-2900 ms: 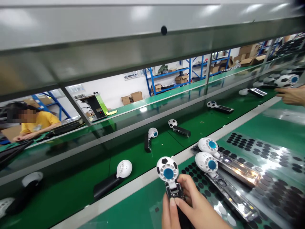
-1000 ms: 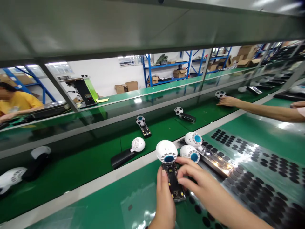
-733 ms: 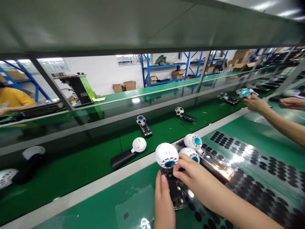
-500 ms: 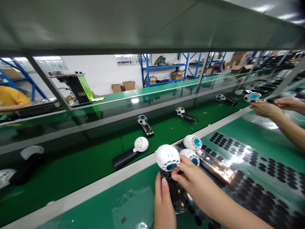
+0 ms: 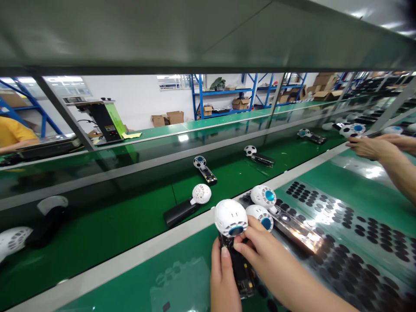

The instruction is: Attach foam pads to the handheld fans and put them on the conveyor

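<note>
A handheld fan [image 5: 230, 216] with a round white head and an open dark handle showing circuitry stands tilted in front of me. Wrapped round the left side of its handle is my left hand [image 5: 224, 273], thumb on the front. My right hand [image 5: 260, 242] is closed in a pinch at the neck, just under the head; whatever lies between its fingertips is too small to make out. Behind it, two more white fans with blue centres, an upper one [image 5: 263, 196] and a lower one [image 5: 259, 216], lie on the bench, partly hidden by my right hand.
Sheets of black round stickers [image 5: 367, 242] cover the bench at right. Several fans, including a black-handled one [image 5: 182, 211], lie on the green belt [image 5: 130, 234]. A co-worker's hands [image 5: 373, 147] hold a fan at far right. A shelf hangs overhead.
The fans on the belt have shifted to the right. The co-worker's hands and fan have moved slightly right. My hands keep nearly the same hold, with the held fan a touch lower.
</note>
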`<state>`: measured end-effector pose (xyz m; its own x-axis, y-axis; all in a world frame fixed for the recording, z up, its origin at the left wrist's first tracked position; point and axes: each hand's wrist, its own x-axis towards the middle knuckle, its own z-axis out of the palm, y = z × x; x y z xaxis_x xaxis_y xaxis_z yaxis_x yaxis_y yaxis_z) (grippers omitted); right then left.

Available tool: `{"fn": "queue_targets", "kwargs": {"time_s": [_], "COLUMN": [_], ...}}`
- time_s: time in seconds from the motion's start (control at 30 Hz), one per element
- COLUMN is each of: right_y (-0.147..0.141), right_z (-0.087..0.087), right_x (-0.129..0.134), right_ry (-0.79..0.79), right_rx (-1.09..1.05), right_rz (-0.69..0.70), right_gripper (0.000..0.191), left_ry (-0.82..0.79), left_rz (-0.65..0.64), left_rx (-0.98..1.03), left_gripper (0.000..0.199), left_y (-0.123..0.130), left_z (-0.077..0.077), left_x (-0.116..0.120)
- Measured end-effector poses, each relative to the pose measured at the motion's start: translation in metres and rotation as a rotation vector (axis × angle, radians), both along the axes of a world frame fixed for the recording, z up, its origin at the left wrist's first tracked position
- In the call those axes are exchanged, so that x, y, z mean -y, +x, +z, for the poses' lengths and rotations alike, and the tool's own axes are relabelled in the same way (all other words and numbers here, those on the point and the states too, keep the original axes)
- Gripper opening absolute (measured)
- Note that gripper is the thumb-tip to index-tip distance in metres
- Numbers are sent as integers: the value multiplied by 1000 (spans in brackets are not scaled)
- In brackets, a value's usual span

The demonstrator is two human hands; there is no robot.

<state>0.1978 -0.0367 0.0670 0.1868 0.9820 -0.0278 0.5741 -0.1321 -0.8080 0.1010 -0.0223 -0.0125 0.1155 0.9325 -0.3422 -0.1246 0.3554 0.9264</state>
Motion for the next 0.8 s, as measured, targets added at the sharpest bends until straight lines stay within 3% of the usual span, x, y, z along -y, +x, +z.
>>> {"fn": "queue_targets", "kwargs": {"time_s": [0.33,0.37,0.43,0.5,0.6,0.8], "right_y": [-3,-2,1,3,2,-3], "right_z": [-20,-23,-28,-32,-32,-30], "right_x": [-1,-1,0,1,4,12], "right_ry": [48,35,2,-16,14,62], "right_rx": [-26,-61,-225,-446,-631,-682], "right_rz": [-82,-115,-147,-105,-36,-139], "right_gripper": [8,10,32,47,42,47], "left_ry": [-39,-43,-31,0,44,118], "left_rz": [-16,-13,-10,-6,16,9], "left_rx": [5,7,16,3,-32,7], "left_gripper": [56,56,56,53,49,52], "left_y": [1,1,0,1,2,5], "left_z": [-9,-10,-11,-12,-15,-14], "left_x": [-2,-2,-2,-1,2,4]}}
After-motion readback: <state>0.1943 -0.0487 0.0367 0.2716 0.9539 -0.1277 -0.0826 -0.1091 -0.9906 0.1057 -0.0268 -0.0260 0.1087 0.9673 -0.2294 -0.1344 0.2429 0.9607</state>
